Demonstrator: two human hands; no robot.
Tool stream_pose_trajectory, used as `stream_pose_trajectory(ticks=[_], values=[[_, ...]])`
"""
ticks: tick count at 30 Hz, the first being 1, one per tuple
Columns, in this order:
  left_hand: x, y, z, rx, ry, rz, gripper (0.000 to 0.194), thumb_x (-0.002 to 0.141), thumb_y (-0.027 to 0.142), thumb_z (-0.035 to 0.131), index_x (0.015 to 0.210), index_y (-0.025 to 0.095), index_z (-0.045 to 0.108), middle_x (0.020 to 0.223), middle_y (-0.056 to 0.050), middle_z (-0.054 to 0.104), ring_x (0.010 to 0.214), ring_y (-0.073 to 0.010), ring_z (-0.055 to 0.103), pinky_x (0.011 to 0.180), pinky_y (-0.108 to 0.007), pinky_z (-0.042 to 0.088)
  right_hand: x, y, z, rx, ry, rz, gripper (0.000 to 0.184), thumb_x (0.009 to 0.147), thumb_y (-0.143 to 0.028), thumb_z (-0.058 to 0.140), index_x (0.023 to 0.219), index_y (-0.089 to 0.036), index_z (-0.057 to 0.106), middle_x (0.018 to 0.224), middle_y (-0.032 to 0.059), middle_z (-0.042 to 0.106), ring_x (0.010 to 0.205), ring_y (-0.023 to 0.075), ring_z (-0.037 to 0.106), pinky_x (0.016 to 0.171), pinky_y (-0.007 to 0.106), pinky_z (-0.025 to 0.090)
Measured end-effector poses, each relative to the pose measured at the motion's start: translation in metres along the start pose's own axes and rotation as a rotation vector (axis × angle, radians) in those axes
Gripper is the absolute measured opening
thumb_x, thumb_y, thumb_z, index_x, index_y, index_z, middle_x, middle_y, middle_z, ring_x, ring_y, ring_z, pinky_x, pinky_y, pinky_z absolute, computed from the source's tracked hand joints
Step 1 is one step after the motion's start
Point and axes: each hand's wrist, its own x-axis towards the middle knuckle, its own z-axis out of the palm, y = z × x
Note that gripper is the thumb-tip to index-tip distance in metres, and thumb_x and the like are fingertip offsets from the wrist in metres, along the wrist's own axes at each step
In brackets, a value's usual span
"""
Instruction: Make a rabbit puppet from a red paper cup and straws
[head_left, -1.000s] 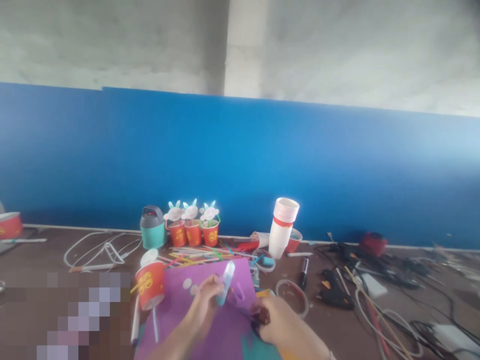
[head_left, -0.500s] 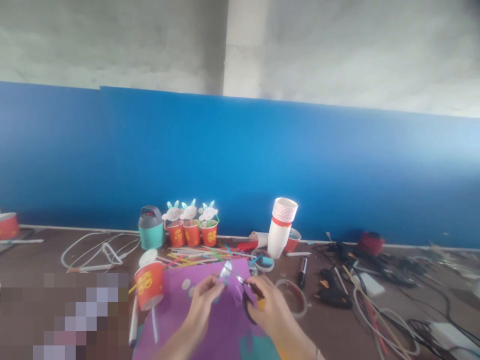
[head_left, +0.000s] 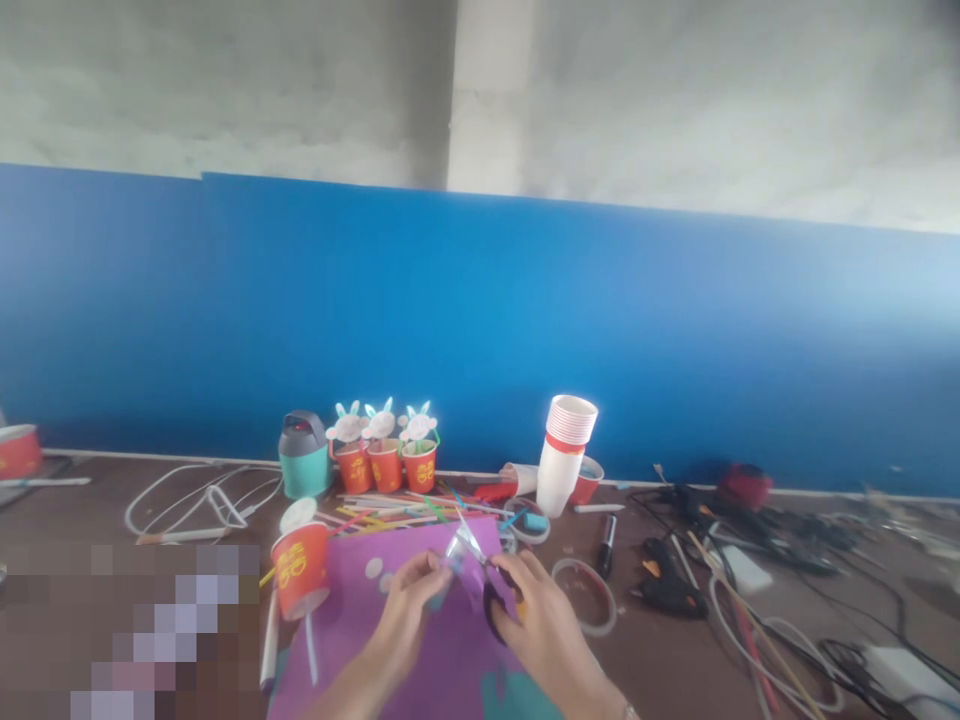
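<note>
The scissors (head_left: 491, 612) are black-handled, the sheet (head_left: 349, 612) purple, and the nearest cup (head_left: 301, 572) red with yellow print.

Scissor blades (head_left: 471, 541) — shiny, smooth metal

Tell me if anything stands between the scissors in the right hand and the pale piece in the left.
Nothing visible does. The scissors in the right hand are open right at the pale piece in the left hand; the purple sheet lies below, not between. Contact is too blurred to tell.

Black-handled scissors (head_left: 478, 553), spread, at pale piece (head_left: 451, 548)
</note>
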Motion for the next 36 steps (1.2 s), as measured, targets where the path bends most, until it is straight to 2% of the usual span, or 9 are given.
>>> stream_pose_trajectory(ticks=[12, 15, 19, 22, 24, 29, 32, 36], values=[[-0.001, 0.006, 0.001, 0.062, -0.014, 0.066, 0.027, 0.062, 0.033, 0.072, 0.056, 0.018, 0.052, 0.057, 0.005, 0.050, 0.056, -0.0107, 0.038, 0.057, -0.024, 0.028, -0.001, -0.001, -0.001, 0.025, -0.049, 0.021, 0.033, 0.078, -0.015, 0.050, 0.109, -0.021, 0.061, 0.100, 0.0082, 0.063, 0.082, 0.0203, 0.063, 0.075, 0.030, 0.049], [-0.001, 0.009, 0.002, 0.138, -0.002, 0.105, 0.028, 0.061, 0.032, 0.072, 0.053, 0.018, 0.050, 0.063, 0.003, 0.053, 0.056, -0.0106, 0.038, 0.056, -0.024, 0.028, 0.000, 0.002, -0.001, 0.069, -0.028, 0.011, 0.032, 0.078, -0.013, 0.047, 0.104, -0.021, 0.062, 0.097, 0.0071, 0.064, 0.085, 0.0204, 0.063, 0.077, 0.029, 0.047], [0.000, 0.011, 0.002, 0.171, 0.020, 0.133, 0.027, 0.060, 0.031, 0.072, 0.052, 0.017, 0.050, 0.069, 0.002, 0.057, 0.059, -0.0115, 0.041, 0.058, -0.025, 0.029, 0.004, 0.012, 0.000, 0.145, -0.003, 0.048, 0.030, 0.073, -0.012, 0.049, 0.100, -0.020, 0.062, 0.093, 0.0059, 0.066, 0.081, 0.0187, 0.063, 0.073, 0.027, 0.047], [0.001, 0.010, 0.000, 0.060, 0.009, 0.084, 0.025, 0.059, 0.030, 0.073, 0.054, 0.018, 0.052, 0.061, 0.003, 0.055, 0.059, -0.0120, 0.043, 0.059, -0.024, 0.030, 0.006, 0.020, 0.001, 0.106, -0.004, 0.165, 0.025, 0.072, -0.015, 0.050, 0.095, -0.019, 0.060, 0.086, 0.0055, 0.067, 0.077, 0.0194, 0.063, 0.070, 0.026, 0.046], [0.000, 0.009, -0.001, -0.050, -0.029, 0.017, 0.024, 0.057, 0.030, 0.074, 0.054, 0.018, 0.053, 0.057, 0.004, 0.055, 0.059, -0.0128, 0.046, 0.059, -0.024, 0.031, 0.005, 0.022, 0.001, 0.007, -0.065, 0.222, 0.020, 0.070, -0.016, 0.052, 0.089, -0.019, 0.059, 0.080, 0.0049, 0.067, 0.075, 0.0206, 0.063, 0.068, 0.027, 0.044], [-0.004, 0.012, 0.002, -0.200, -0.116, -0.112, 0.021, 0.055, 0.028, 0.073, 0.059, 0.018, 0.056, 0.063, 0.002, 0.063, 0.063, -0.0153, 0.055, 0.063, -0.025, 0.035, -0.004, 0.021, 0.004, -0.167, -0.174, 0.180, 0.028, 0.061, -0.013, 0.054, 0.088, -0.018, 0.061, 0.089, 0.0076, 0.063, 0.081, 0.0219, 0.059, 0.070, 0.028, 0.041], [-0.006, 0.015, 0.005, -0.215, -0.153, -0.139, 0.019, 0.056, 0.026, 0.073, 0.059, 0.017, 0.056, 0.068, 0.000, 0.066, 0.065, -0.0157, 0.057, 0.065, -0.025, 0.036, -0.007, 0.023, 0.007, -0.171, -0.217, 0.181, 0.029, 0.055, -0.012, 0.054, 0.083, -0.017, 0.061, 0.090, 0.0081, 0.060, 0.081, 0.0211, 0.057, 0.068, 0.027, 0.040], [-0.005, 0.014, 0.005, -0.209, -0.172, -0.134, 0.018, 0.058, 0.025, 0.072, 0.058, 0.017, 0.056, 0.066, 0.000, 0.065, 0.065, -0.0155, 0.057, 0.063, -0.025, 0.035, -0.004, 0.031, 0.007, -0.094, -0.288, 0.239, 0.035, 0.049, -0.009, 0.057, 0.083, -0.015, 0.062, 0.082, 0.0055, 0.061, 0.073, 0.0195, 0.056, 0.064, 0.026, 0.039]])
